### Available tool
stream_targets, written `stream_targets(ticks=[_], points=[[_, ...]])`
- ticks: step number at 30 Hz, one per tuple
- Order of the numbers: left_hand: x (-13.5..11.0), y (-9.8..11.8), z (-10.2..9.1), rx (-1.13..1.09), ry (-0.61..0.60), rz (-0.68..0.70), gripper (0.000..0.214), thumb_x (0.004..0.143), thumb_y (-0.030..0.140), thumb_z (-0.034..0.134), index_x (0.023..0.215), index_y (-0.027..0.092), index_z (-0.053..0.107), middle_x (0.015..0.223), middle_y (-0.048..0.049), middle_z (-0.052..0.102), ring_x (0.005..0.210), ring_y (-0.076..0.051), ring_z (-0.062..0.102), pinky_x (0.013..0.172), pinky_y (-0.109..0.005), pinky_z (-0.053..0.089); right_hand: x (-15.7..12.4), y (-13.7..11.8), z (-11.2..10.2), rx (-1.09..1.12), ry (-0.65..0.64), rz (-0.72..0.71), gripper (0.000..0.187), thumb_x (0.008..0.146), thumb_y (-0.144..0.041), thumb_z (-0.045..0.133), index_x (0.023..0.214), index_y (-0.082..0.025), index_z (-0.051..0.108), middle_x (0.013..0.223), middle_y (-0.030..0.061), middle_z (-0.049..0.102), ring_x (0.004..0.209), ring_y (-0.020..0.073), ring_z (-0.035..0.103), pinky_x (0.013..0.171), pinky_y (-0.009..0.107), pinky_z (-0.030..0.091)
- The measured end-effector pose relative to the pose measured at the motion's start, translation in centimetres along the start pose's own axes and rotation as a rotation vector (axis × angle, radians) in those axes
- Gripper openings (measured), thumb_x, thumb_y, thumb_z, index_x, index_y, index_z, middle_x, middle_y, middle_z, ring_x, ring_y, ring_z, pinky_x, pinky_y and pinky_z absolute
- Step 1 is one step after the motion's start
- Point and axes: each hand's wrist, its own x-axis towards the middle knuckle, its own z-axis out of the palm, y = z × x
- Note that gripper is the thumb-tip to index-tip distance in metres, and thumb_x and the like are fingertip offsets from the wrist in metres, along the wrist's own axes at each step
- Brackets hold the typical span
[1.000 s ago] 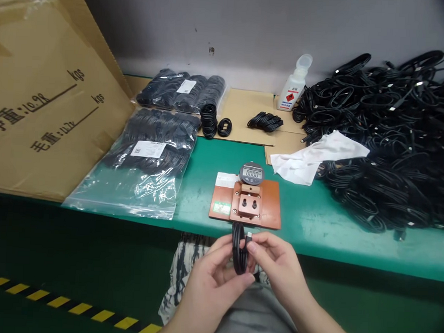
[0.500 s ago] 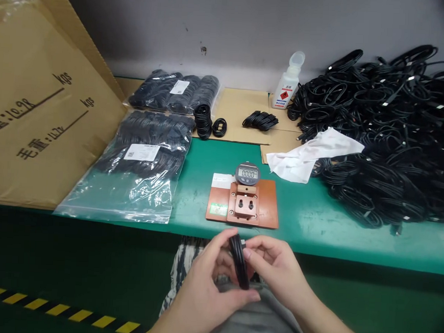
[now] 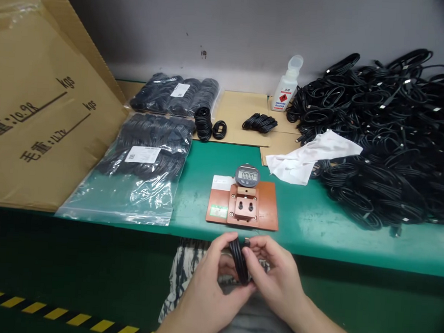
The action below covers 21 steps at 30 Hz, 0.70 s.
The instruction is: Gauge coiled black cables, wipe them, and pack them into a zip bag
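Note:
A coiled black cable (image 3: 239, 260) is held in front of the table edge, over my lap. Its coil stands on edge between the thumb and fingers of my left hand (image 3: 211, 284). My right hand (image 3: 276, 277) pinches the cable's plug (image 3: 246, 241), whose metal tip points up beside the coil. Just beyond the hands, a digital dial gauge (image 3: 247, 175) reading zero is mounted on a reddish-brown fixture plate (image 3: 268, 208). Neither hand touches it.
Clear bags of coiled cables (image 3: 144, 170) lie left, beside a large cardboard box (image 3: 32, 129). Small coils (image 3: 203, 124) and a cable bundle (image 3: 259, 122) rest on cardboard. A white bottle (image 3: 285, 88), a white cloth (image 3: 314, 158) and a big cable heap (image 3: 385, 144) are right.
The plug has risen a little beside the coil, so more of its metal tip shows. My left thumb has moved in against the coil's lower end.

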Motion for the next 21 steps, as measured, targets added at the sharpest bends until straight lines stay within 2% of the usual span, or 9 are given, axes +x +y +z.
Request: stream_targets(ticks=[3, 6, 8, 10, 12, 14, 15, 17, 21], points=[[0.0, 0.3, -0.3, -0.050, -0.060, -0.020, 0.074, 0.083, 0.019, 0.077, 0.143, 0.033, 0.036, 0.131, -0.0091, 0.065, 0.118, -0.025, 0.066, 0.104, -0.041, 0.053, 0.1, 0.4, -0.5, -0.163, -0.015, -0.174, 0.007, 0.096, -0.020, 0.060, 0.099, -0.021, 0.066, 0.084, 0.0050, 0.072, 0.071, 0.0170, 0.069, 0.067, 0.027, 0.056], [0.0, 0.3, -0.4, -0.166, -0.144, -0.014, 0.076, 0.086, 0.016, 0.075, 0.145, 0.037, 0.032, 0.134, -0.0070, 0.064, 0.120, -0.023, 0.065, 0.105, -0.039, 0.052, 0.5, 0.4, -0.6, -0.161, -0.033, -0.231, 0.006, 0.095, -0.020, 0.061, 0.096, -0.020, 0.067, 0.081, 0.0046, 0.070, 0.068, 0.0164, 0.066, 0.064, 0.027, 0.055], [-0.1, 0.0, -0.3, -0.223, -0.139, 0.017, 0.070, 0.090, 0.017, 0.072, 0.143, 0.040, 0.032, 0.133, -0.0059, 0.063, 0.116, -0.022, 0.067, 0.101, -0.037, 0.055, 0.8, 0.2, -0.5, -0.054, -0.020, -0.158, 0.008, 0.094, -0.026, 0.062, 0.092, -0.020, 0.067, 0.079, 0.0044, 0.069, 0.066, 0.0161, 0.065, 0.061, 0.026, 0.055], [-0.2, -0.5, -0.3, -0.206, -0.095, 0.099, 0.064, 0.093, 0.017, 0.068, 0.141, 0.043, 0.034, 0.134, -0.0040, 0.061, 0.113, -0.020, 0.068, 0.098, -0.036, 0.057, 1.1, -0.2, -0.2, 0.130, 0.007, 0.026, 0.019, 0.093, -0.038, 0.065, 0.088, -0.020, 0.064, 0.073, 0.0020, 0.066, 0.059, 0.0143, 0.063, 0.054, 0.024, 0.053], [-0.1, -0.9, -0.5, -0.088, -0.065, 0.282, 0.064, 0.092, 0.013, 0.068, 0.139, 0.045, 0.038, 0.138, -0.0032, 0.055, 0.117, -0.021, 0.065, 0.100, -0.037, 0.055, 1.4, -0.5, 0.1, 0.311, 0.010, 0.232, 0.033, 0.087, -0.051, 0.071, 0.084, -0.020, 0.060, 0.063, -0.0026, 0.060, 0.049, 0.0113, 0.057, 0.047, 0.022, 0.050], [0.1, -1.0, -0.7, 0.076, -0.056, 0.502, 0.066, 0.090, 0.009, 0.068, 0.140, 0.043, 0.041, 0.141, -0.0047, 0.049, 0.126, -0.024, 0.058, 0.106, -0.040, 0.052, 1.7, -0.9, 0.2, 0.392, -0.013, 0.353, 0.045, 0.077, -0.061, 0.077, 0.081, -0.020, 0.058, 0.059, -0.0051, 0.057, 0.044, 0.0095, 0.053, 0.044, 0.021, 0.047], [0.2, -1.0, -0.9, 0.143, -0.057, 0.587, 0.067, 0.088, 0.008, 0.068, 0.140, 0.041, 0.042, 0.141, -0.0059, 0.048, 0.130, -0.025, 0.055, 0.108, -0.041, 0.050, 1.9, -1.0, 0.2, 0.392, -0.029, 0.381, 0.049, 0.073, -0.064, 0.079, 0.081, -0.020, 0.058, 0.059, -0.0050, 0.057, 0.045, 0.0094, 0.052, 0.044, 0.021, 0.047], [0.5, -0.8, -1.1, 0.209, -0.063, 0.666, 0.069, 0.087, 0.006, 0.068, 0.142, 0.037, 0.041, 0.138, -0.0078, 0.049, 0.132, -0.026, 0.052, 0.110, -0.041, 0.048, 2.0, -1.3, 0.0, 0.352, -0.068, 0.403, 0.053, 0.071, -0.068, 0.078, 0.078, -0.019, 0.059, 0.060, -0.0044, 0.056, 0.046, 0.0092, 0.052, 0.044, 0.021, 0.045], [0.9, -0.5, -1.5, 0.196, -0.055, 0.673, 0.069, 0.086, 0.005, 0.068, 0.143, 0.033, 0.041, 0.138, -0.0091, 0.049, 0.130, -0.025, 0.053, 0.108, -0.039, 0.050, 2.2, -1.6, -0.6, 0.267, -0.232, 0.390, 0.057, 0.079, -0.073, 0.067, 0.067, -0.018, 0.056, 0.051, -0.0048, 0.050, 0.045, 0.0084, 0.047, 0.045, 0.020, 0.039]])
